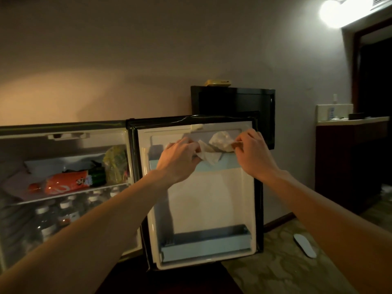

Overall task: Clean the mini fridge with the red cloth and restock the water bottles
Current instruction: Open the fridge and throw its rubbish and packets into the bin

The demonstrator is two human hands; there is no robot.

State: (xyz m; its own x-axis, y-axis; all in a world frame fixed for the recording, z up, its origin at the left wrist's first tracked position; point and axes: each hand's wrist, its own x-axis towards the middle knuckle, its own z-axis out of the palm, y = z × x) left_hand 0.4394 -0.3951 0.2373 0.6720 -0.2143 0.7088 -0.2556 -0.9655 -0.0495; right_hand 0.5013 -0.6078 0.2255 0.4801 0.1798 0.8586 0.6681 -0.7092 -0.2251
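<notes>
The mini fridge stands open at the left, its door swung out in the middle of the view. Both hands are at the door's upper shelf. My left hand pinches one end of a crumpled white cloth or paper. At the other end, my right hand pinches it too. No red cloth shows. Several water bottles stand on the fridge's lower level. An orange packet and a yellow-green bag lie on the shelf above them.
A black microwave with a yellowish object on top stands behind the door. A dark counter runs along the right wall. A white slipper lies on the patterned carpet. The door's bottom shelf holds nothing.
</notes>
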